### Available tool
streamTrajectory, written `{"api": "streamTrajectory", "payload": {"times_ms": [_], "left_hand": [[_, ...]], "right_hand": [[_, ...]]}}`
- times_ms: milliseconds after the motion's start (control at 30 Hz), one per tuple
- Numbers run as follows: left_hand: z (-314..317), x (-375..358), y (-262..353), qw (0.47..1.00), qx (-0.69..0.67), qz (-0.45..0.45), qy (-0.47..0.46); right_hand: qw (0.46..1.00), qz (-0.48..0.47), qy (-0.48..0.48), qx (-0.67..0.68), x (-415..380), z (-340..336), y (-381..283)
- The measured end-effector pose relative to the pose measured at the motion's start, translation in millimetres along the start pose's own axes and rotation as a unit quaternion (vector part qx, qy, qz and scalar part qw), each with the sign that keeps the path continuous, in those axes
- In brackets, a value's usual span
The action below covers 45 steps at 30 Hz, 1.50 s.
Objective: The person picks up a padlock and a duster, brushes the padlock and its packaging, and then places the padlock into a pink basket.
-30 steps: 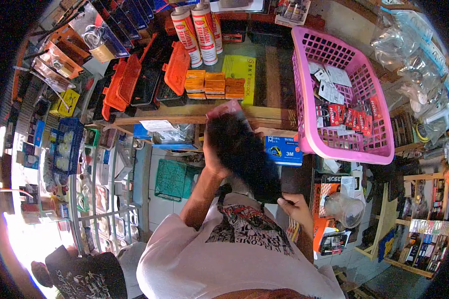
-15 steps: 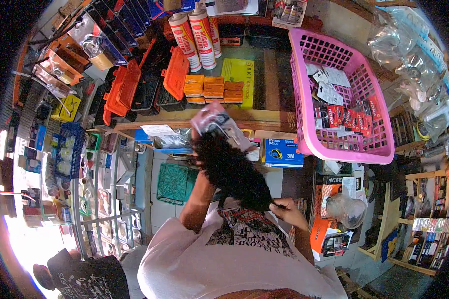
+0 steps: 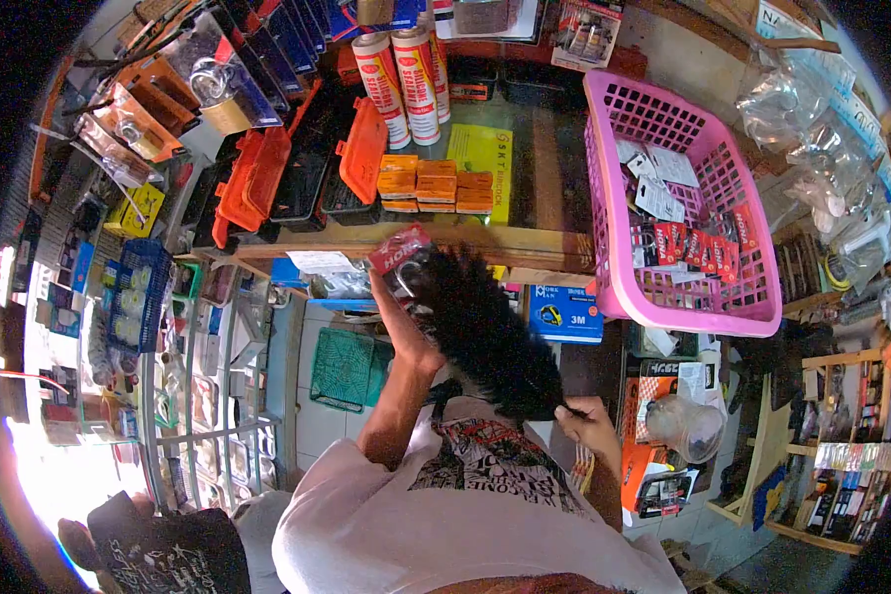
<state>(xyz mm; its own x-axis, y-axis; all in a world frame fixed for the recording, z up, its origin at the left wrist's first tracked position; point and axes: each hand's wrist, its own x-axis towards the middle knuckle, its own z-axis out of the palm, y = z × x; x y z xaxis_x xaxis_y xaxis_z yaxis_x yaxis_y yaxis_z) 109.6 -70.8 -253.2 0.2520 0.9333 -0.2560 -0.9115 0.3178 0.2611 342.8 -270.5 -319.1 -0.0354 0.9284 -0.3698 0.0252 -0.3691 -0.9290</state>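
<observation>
My left hand [image 3: 411, 342] holds a small clear plastic packet [image 3: 401, 262] with a red HONA header card. What is inside the packet is hard to make out. A black fluffy duster [image 3: 490, 337] slants across in front of my chest, its upper end against the packet and partly hiding my left fingers. My right hand [image 3: 586, 424] is closed around the duster's lower, narrow end. To the right, a pink plastic basket [image 3: 604, 198] contains several similar packets [image 3: 688, 243] with red HONA cards and some white cards.
A wooden-edged glass counter [image 3: 554, 243] runs ahead, bearing small orange boxes [image 3: 436, 186], silicone sealant tubes [image 3: 421, 94] and orange-lidded cases [image 3: 361, 148]. Below are a blue 3M box [image 3: 564, 315] and a green crate [image 3: 339, 366]. A person in dark clothing [image 3: 168, 544] is at lower left.
The packet has moved slightly left and turned, so its red card shows. The duster's upper end has shifted right and up, and my right hand has moved a little right.
</observation>
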Motion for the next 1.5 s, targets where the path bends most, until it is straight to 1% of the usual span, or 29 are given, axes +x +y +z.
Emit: {"api": "streamTrajectory", "payload": {"times_ms": [33,133,233,300,367,433,467,567,600,633,667,700,733,833,867,900,933,967,1000,1033,1067,1133,1200,1233,1267,1300,1367,1400,1500], "left_hand": [[0,-3,1,1.000,0.003,-0.003,0.014],[-4,1,-3,0.999,0.010,0.000,-0.046],[-29,7,-14,0.983,0.002,-0.054,-0.176],[-40,7,-18,0.962,-0.002,-0.087,-0.259],[-43,3,-16,0.971,0.012,-0.092,-0.219],[-20,-8,-7,0.996,0.039,-0.060,-0.059],[-24,-5,-7,0.994,0.088,-0.050,-0.052],[-75,21,-15,0.972,0.231,-0.020,-0.025],[-90,23,-15,0.975,0.217,-0.028,-0.028],[-105,26,-14,0.978,0.202,-0.037,-0.031],[-103,22,-12,0.968,0.247,-0.042,0.004],[-89,17,-10,0.978,0.200,-0.054,0.016],[-75,11,-8,0.986,0.151,-0.064,0.028],[-51,0,-7,0.996,0.069,-0.061,-0.021],[-48,-4,-9,0.997,-0.006,-0.046,-0.061],[-61,7,-8,0.930,0.356,0.042,-0.085],[-65,15,-7,0.732,0.666,0.131,-0.050],[-69,16,-7,0.840,0.529,0.111,-0.046],[-55,11,-4,0.922,0.375,0.087,-0.041],[-43,7,-3,0.975,0.209,0.060,-0.036],[-38,5,-3,0.998,0.037,0.029,-0.029],[-56,13,-7,0.978,-0.055,0.011,-0.203],[-53,13,-6,0.972,-0.068,0.002,-0.225],[-52,11,-6,0.986,-0.035,0.002,-0.161],[-43,7,-5,0.995,-0.002,0.002,-0.096],[-37,3,-6,0.999,0.029,0.002,-0.028],[-36,1,-7,0.998,0.060,0.029,-0.013],[-37,3,-7,0.998,0.056,0.035,-0.017],[-42,7,-6,0.997,0.049,0.046,-0.026]], "right_hand": [[1.000,0.018,0.013,0.008,0,0,-1],[0.998,0.002,-0.056,-0.037,5,1,4],[0.980,-0.153,-0.085,-0.100,16,10,6],[0.985,-0.136,-0.064,-0.085,18,19,-3],[0.993,-0.106,-0.033,-0.047,15,24,-9],[0.999,-0.027,-0.012,0.013,8,16,-7],[0.999,0.013,-0.002,0.041,4,10,-4],[0.999,-0.004,-0.032,0.028,-3,-10,7],[0.999,-0.029,-0.023,0.016,-7,-14,11],[0.999,-0.017,-0.023,0.035,-9,-14,10],[0.998,-0.006,-0.023,0.056,-12,-13,6],[0.997,0.004,-0.021,0.077,-15,-12,2],[0.998,0.010,-0.026,0.057,-19,-11,-5],[0.998,0.021,-0.048,-0.018,-20,-4,-22],[0.996,0.023,-0.061,-0.054,-18,-1,-23],[0.993,0.024,-0.073,-0.090,-16,3,-23],[0.996,0.023,-0.046,-0.076,-14,9,-22],[0.998,0.021,-0.020,-0.063,-14,17,-20],[0.999,0.019,0.008,-0.050,-13,25,-19],[0.998,0.015,0.014,-0.056,-11,31,-20],[0.998,0.011,0.021,-0.061,-10,36,-21],[0.994,-0.002,-0.007,-0.110,-6,43,-27],[0.995,-0.025,-0.004,-0.094,-1,49,-20],[0.996,-0.036,-0.003,-0.086,1,52,-17],[0.995,-0.033,0.042,-0.086,2,55,-18],[0.995,-0.036,0.028,-0.091,4,55,-14],[0.994,-0.040,-0.002,-0.101,9,56,-3],[0.992,-0.038,-0.056,-0.109,10,52,-4],[0.996,-0.021,0.046,-0.069,10,55,-12]]}}
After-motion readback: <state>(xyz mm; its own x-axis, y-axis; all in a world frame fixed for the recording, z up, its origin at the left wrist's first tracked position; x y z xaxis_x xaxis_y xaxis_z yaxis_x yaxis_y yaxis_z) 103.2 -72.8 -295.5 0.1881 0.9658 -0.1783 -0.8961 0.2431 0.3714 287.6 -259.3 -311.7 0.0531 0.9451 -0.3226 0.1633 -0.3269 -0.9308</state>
